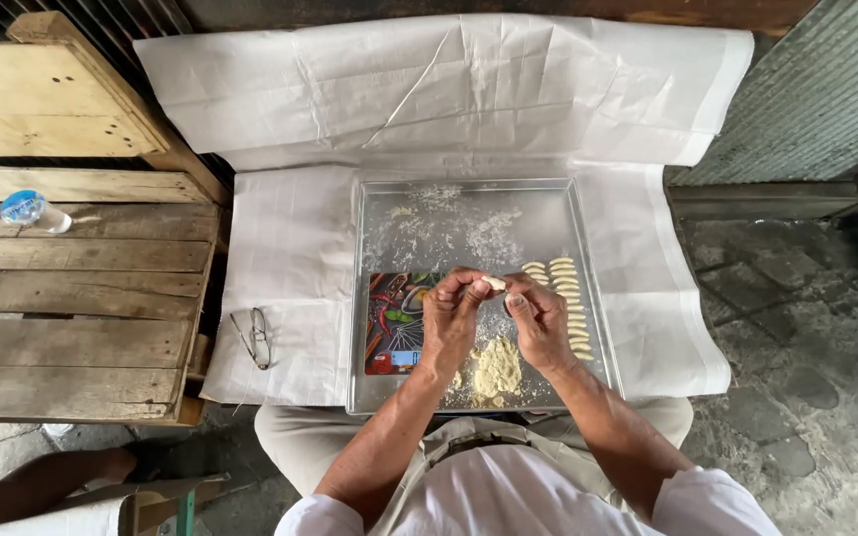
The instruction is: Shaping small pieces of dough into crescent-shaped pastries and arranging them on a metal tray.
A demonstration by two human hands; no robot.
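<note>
Both my hands are raised over a square metal tray point(379, 203) on my lap. My left hand point(452, 313) and my right hand point(535, 318) pinch a small pale piece of dough point(495, 283) between their fingertips. Below them a crumbly lump of pale dough point(497, 369) lies on the tray. Several shaped, curved dough pieces point(567, 293) lie in rows along the tray's right side. A colourful board with pictured chillies point(394, 318) rests on the tray's left half, partly under my left hand. Flour dusts the tray's far part.
White paper sheeting point(429, 89) covers the surface under and behind the tray. Glasses point(255, 337) lie on the paper at left. A wooden pallet table point(71, 298) at left carries a plastic bottle point(34, 210) and small items at its edge. Stone paving lies at right.
</note>
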